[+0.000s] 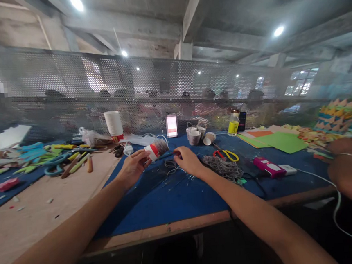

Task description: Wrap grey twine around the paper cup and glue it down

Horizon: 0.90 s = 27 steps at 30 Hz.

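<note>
My left hand [135,165] grips a small paper cup [152,152], tilted on its side. The cup has a red and white band, and grey string is wrapped around its far part. To the right of the cup, my right hand [187,159] is closed in a pinch on what looks like a strand of grey string [173,164]; the fingertips are small and partly hidden. Loose strands lie on the blue mat [170,206] below my hands. A heap of grey cord [224,167] lies beside my right wrist.
Behind stand string-wrapped cups [194,137], a cup stack [113,124] and a yellow-labelled bottle [233,123]. Yellow-handled scissors [227,155], a magenta device [269,167] and green paper [283,141] lie right. Left are blue scissors [55,166]. Another person's arm [350,170] is at far right.
</note>
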Motion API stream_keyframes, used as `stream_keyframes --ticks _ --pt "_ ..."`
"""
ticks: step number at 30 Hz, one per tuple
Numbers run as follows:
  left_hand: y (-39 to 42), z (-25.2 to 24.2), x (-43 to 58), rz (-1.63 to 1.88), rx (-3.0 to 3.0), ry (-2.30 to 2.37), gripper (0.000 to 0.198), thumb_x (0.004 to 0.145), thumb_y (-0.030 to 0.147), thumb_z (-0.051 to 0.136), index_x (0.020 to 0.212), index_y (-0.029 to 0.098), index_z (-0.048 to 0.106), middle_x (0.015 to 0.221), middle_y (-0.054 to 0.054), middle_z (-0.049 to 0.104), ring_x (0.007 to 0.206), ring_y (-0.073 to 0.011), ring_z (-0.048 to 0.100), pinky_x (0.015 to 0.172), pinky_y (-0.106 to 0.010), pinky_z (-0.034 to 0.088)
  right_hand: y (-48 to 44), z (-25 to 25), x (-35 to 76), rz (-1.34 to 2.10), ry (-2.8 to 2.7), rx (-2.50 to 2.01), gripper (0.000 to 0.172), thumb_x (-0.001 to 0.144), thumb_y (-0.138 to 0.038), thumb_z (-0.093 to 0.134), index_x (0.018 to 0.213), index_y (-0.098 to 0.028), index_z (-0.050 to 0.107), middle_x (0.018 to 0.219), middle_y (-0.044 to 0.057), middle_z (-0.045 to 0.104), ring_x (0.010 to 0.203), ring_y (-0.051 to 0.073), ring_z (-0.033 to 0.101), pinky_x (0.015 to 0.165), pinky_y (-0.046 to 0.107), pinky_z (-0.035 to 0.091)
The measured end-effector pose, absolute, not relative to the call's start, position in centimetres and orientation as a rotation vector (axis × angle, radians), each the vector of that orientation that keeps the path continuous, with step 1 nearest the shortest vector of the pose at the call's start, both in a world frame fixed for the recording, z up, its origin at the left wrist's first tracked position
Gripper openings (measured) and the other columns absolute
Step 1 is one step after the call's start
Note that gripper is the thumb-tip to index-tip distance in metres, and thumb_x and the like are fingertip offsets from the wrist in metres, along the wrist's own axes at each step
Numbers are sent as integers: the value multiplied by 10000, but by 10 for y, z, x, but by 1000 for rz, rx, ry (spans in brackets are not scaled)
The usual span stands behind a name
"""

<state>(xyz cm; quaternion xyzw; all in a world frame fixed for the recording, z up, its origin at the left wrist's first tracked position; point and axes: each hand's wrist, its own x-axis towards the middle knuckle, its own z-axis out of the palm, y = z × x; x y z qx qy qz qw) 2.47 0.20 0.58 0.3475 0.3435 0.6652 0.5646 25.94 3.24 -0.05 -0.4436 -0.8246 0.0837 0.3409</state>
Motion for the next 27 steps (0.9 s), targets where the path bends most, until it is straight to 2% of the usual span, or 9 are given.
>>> stream_keyframes --ticks 3,5,7,10,13,17,22,27 --pt "3 6 25 1575 827 771 154 714 92 860 805 126 740 789 -38 772 668 -114 706 675 -192 598 26 -4 244 731 -2097 -939 162 953 -200 630 1112 -181 653 1126 75 739 965 179 704 917 328 539" --pt "3 6 26 1579 844 762 150 717 93 861 813 127 751 810 -40 777 683 -115 708 672 -189 596 21 -7 238 1074 -2031 -860 239 946 -197 629 1182 -184 602 1224 90 715 764 138 712 749 298 563" --pt "2 6 27 1588 848 778 152 708 90 865 807 128 756 815 -40 777 698 -120 710 671 -191 595 18 -7 235 1352 -1950 -775 300 953 -206 613 1245 -191 546 1240 101 710 651 119 700 639 276 550" --pt "0 8 30 1582 853 819 160 689 108 881 790 129 759 793 -30 768 701 -123 703 677 -198 592 15 -4 235 1471 -1904 -704 269 966 -247 627 1217 -190 547 1066 69 752 620 116 690 611 247 535" --pt "-3 10 31 1574 877 840 189 664 141 905 787 132 762 793 -23 763 709 -121 695 685 -197 581 13 0 237 1315 -1932 -734 158 965 -256 655 1098 -178 622 876 21 728 602 101 640 614 227 522" --pt "-5 10 32 1557 906 875 212 645 183 921 788 159 765 819 -31 768 739 -139 703 697 -210 574 9 3 240 979 -2004 -801 100 971 -286 664 1004 -193 683 791 2 701 674 133 653 650 242 525" --pt "-5 10 33 1550 949 913 190 643 216 922 766 195 778 807 -22 761 725 -144 684 678 -218 561 6 4 243 385 -2121 -942 114 984 -340 687 1000 -235 728 840 -3 754 780 156 703 708 249 466" --pt "-6 10 34 1536 949 929 243 597 239 958 765 179 793 798 -27 752 737 -141 682 688 -213 551 7 6 247 68 -2139 -895 155 1030 -362 628 1026 -240 722 1008 24 782 927 172 719 766 258 469"
